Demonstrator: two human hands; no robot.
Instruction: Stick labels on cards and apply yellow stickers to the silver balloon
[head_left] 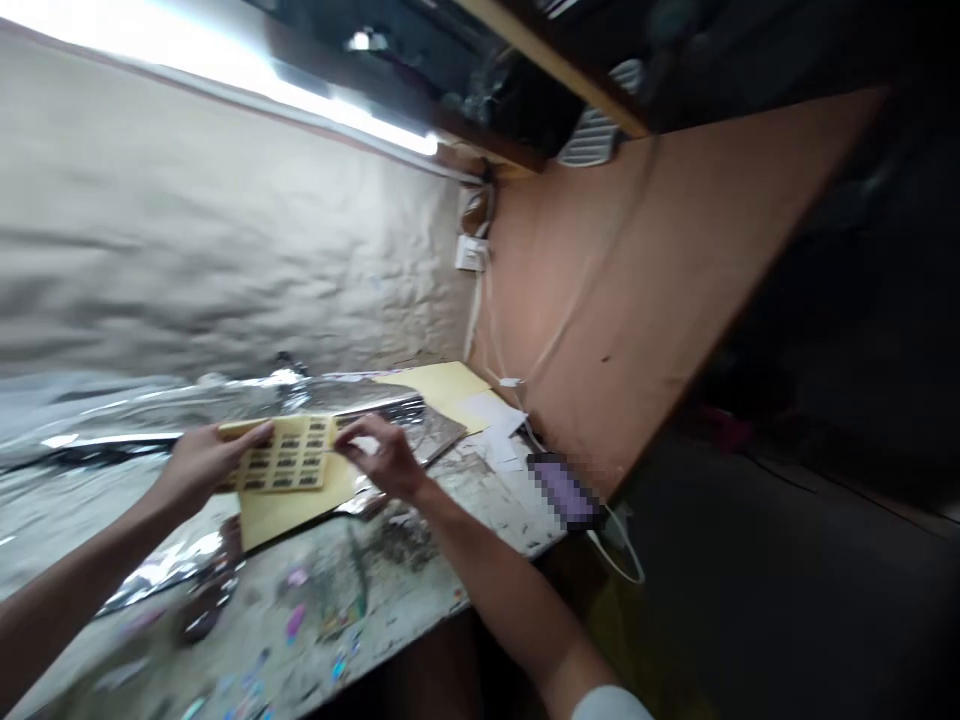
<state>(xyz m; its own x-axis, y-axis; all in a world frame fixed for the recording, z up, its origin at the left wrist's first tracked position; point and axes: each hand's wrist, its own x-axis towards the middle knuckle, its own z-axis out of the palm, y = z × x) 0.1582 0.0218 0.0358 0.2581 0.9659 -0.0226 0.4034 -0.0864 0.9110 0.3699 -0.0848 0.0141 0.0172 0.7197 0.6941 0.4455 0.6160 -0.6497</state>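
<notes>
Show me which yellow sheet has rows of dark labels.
The small sheet gripped by the left hand; the larger yellow sheet beneath it and the one farther back look plain.

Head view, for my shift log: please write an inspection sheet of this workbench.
surface: worn, paint-stained white bench top, partly covered by crumpled silver foil.
job's things: yellow sheet of dark rectangular labels, above a plain yellow card.
clutter: white paper scraps, second yellow card, pink and blue flecks, pixelated purple object.
grippers: left hand holds the label sheet's left edge; right hand is at its right edge.
cables: thin white cables on the wall and beside the purple object.
surroundings: crinkled beige paper wall, orange-brown board, lit tube light, white wall switch plate.
</notes>
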